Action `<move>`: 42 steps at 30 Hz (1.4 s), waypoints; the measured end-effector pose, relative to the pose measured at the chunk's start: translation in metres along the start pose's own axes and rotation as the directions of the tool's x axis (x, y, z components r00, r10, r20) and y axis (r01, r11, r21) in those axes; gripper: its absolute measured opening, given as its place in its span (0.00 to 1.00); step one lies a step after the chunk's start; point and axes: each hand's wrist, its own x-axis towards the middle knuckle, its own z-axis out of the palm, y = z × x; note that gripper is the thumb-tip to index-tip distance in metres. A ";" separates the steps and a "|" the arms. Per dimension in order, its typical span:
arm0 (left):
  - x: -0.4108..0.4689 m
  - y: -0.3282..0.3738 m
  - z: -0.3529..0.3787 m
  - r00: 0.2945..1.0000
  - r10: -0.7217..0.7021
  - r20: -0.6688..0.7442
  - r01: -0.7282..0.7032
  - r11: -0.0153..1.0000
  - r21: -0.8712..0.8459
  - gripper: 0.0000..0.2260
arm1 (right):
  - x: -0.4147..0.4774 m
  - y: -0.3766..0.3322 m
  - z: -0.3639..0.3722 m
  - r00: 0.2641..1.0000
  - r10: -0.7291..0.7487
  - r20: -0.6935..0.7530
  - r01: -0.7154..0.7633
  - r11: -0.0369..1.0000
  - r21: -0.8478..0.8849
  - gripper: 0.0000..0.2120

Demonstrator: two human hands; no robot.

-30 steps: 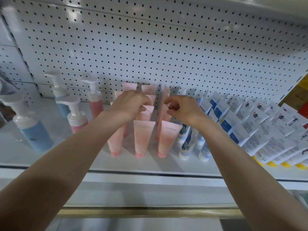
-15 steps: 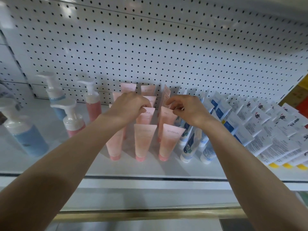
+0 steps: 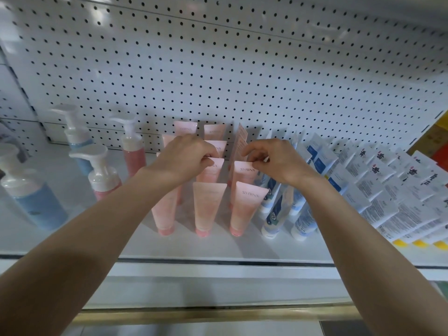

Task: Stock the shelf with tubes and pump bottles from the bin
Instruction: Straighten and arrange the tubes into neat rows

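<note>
Several pink tubes stand cap-down in rows on the white shelf (image 3: 242,248). My left hand (image 3: 184,158) pinches the top edge of a pink tube (image 3: 211,170) in the middle column, second row. At the same depth my right hand (image 3: 276,161) pinches the top corner of the neighbouring pink tube (image 3: 243,173) in the right column. Three front pink tubes (image 3: 208,207) stand free before them. Pump bottles, two blue (image 3: 31,195) and two pink (image 3: 104,175), stand at the left. The bin is out of view.
White and blue tubes (image 3: 276,214) stand right of the pink ones, then rows of white boxes (image 3: 388,202) with yellow ends. A white pegboard (image 3: 218,69) backs the shelf. A brass-coloured rail (image 3: 218,314) runs below the shelf's front edge.
Both hands have closed their fingertips onto the tops of the second-row pink tubes. The view has drifted slightly right.
</note>
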 end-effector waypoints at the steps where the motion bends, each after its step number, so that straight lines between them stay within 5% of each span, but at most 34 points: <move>1: 0.000 0.000 0.000 1.000 0.007 -0.010 -0.007 1.000 -0.006 0.09 | 0.000 0.001 -0.001 1.000 -0.007 0.013 0.007 1.000 -0.005 0.15; 11: 0.020 -0.012 -0.006 0.994 0.025 -0.102 -0.024 1.000 0.010 0.11 | 0.020 0.011 -0.027 0.980 0.030 -0.194 -0.031 1.000 -0.001 0.11; 18: 0.044 -0.018 -0.003 0.996 0.024 -0.084 -0.026 0.999 -0.033 0.10 | 0.046 0.014 -0.018 0.997 -0.015 -0.075 -0.001 0.980 -0.197 0.21; 24: 0.057 -0.024 0.008 0.999 -0.005 -0.041 0.003 1.000 -0.025 0.11 | 0.059 0.014 -0.011 0.999 -0.043 0.004 0.042 0.943 -0.331 0.21; 42: 0.063 -0.020 0.012 0.999 -0.032 0.020 0.032 0.999 -0.010 0.21 | 0.065 0.010 -0.007 0.996 -0.078 0.039 0.086 0.957 -0.277 0.07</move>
